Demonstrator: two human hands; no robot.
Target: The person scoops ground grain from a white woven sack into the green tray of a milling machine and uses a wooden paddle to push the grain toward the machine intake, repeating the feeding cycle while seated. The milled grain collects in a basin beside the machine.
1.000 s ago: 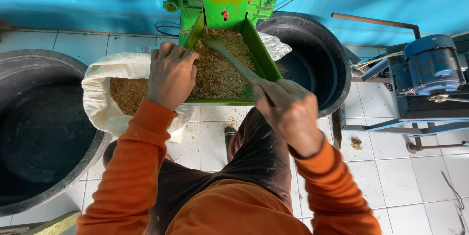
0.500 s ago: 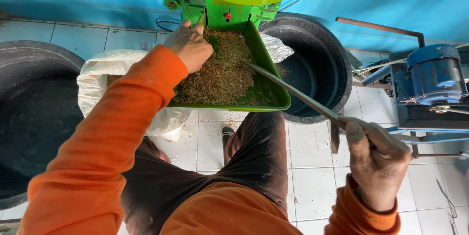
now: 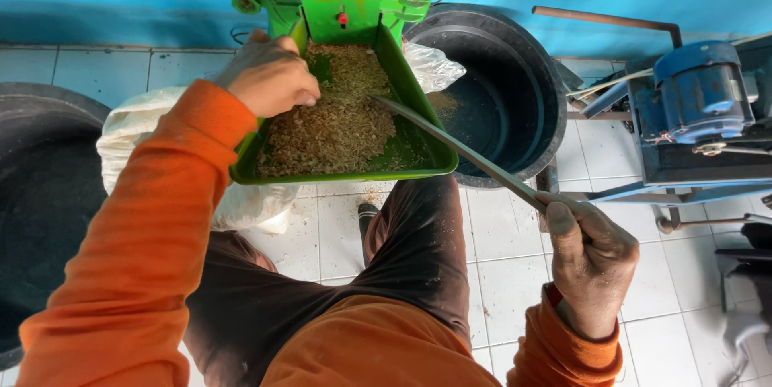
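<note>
While the left hand [image 3: 269, 77] rested half-curled, holding nothing, on dry brown chopped feed [image 3: 338, 117] heaped in the green tray [image 3: 422, 163] at far centre, the right hand [image 3: 591, 262] gripped a long flat stick [image 3: 458, 150] reaching into it.

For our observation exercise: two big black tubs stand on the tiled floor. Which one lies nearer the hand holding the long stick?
The black tub on the right, behind the green tray; the right hand is beside it. The other tub is far left.
</note>
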